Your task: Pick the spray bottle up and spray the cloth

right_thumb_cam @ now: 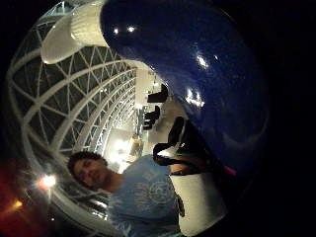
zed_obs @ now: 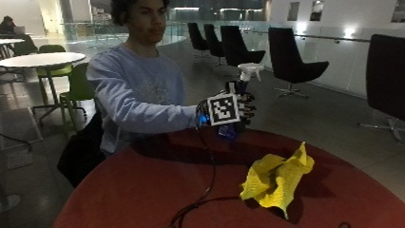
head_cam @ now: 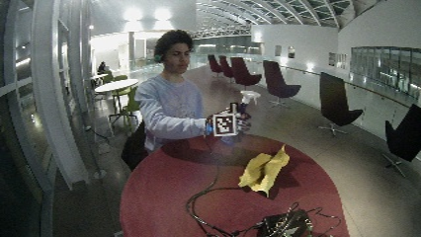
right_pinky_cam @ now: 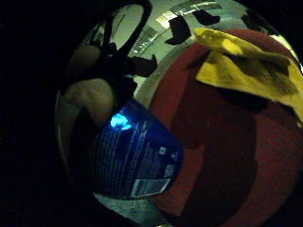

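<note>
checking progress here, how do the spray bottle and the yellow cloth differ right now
The spray bottle is up in the air, gripped by the gloved right hand; the yellow cloth lies on the red table, touched by nothing. The spray bottle stands upright, blue with a white nozzle on top; the yellow cloth is crumpled and partly peaked. Both are over the same table, apart from each other.

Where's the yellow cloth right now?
In the outside view, the cloth lies crumpled on the red table, below and beside the raised bottle held in the gloved hand.
</note>
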A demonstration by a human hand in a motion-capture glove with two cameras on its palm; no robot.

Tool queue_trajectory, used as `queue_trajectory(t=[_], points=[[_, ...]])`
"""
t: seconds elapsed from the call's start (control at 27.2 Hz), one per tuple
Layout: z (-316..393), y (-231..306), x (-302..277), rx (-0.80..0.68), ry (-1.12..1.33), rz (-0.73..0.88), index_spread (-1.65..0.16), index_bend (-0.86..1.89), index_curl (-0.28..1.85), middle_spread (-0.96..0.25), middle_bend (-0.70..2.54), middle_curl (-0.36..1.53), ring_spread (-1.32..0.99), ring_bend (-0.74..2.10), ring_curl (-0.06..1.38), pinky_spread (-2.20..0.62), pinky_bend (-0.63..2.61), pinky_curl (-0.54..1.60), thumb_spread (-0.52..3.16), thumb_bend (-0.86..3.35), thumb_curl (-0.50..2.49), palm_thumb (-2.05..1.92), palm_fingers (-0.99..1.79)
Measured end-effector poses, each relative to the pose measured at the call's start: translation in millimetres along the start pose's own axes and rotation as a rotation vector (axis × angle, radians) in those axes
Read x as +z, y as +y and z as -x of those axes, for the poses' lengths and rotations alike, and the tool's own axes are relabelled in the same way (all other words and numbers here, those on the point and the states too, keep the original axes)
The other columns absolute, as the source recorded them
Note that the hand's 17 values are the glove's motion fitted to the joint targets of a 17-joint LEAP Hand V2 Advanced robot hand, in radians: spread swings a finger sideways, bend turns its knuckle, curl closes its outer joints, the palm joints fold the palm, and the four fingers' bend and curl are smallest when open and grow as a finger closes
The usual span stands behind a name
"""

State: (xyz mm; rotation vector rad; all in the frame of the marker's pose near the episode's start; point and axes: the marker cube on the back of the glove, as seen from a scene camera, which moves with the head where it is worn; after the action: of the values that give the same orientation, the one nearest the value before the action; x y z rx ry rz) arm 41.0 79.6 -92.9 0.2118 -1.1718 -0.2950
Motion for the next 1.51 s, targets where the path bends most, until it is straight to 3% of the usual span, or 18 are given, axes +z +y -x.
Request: queue_trajectory(t=[0.18, 0.37, 0.7, 0.88, 1.07, 1.51], points=[[-5.7, -16.2, 45.7, -0.13, 0.067, -0.007, -0.23, 0.1, 0.17, -0.02, 0.35, 0.44, 0.06, 0.6, 0.38, 0.26, 0.34, 0.35, 0.94, -0.02, 0.63, 0.75, 0.77], [-12.1, -26.8, 76.4, -0.167, 0.088, -0.044, -0.25, 0.1, 0.18, -0.03, 0.34, 0.44, 0.04, 0.59, 0.38, 0.25, 0.32, 0.34, 0.95, -0.02, 0.62, 0.76, 0.75], [-22.0, -26.5, 77.5, -0.151, 0.081, -0.063, -0.28, 0.08, 0.18, -0.04, 0.33, 0.44, 0.04, 0.57, 0.38, 0.24, 0.31, 0.35, 0.96, -0.02, 0.62, 0.76, 0.72], [-39.1, -17.7, 75.0, -0.092, 0.15, 0.006, -0.3, 0.02, 0.15, -0.03, 0.31, 0.43, 0.03, 0.53, 0.37, 0.24, 0.39, 0.38, 0.99, -0.04, 0.58, 0.72, 0.55], [-36.4, 13.8, 50.5, -0.086, 0.18, 0.038, -0.34, 0.01, 0.12, 0.01, 0.28, 0.42, 0.04, 0.48, 0.36, 0.25, 0.5, 0.41, 1.0, -0.06, 0.51, 0.62, 0.32], [-53.9, 140.7, -63.9, 0.051, 0.658, -0.04, -0.37, 0.13, 0.14, 0.0, 0.35, 0.41, 0.05, 0.45, 0.31, 0.24, 0.44, 0.36, 1.03, -0.03, 0.44, 0.58, 0.44]])
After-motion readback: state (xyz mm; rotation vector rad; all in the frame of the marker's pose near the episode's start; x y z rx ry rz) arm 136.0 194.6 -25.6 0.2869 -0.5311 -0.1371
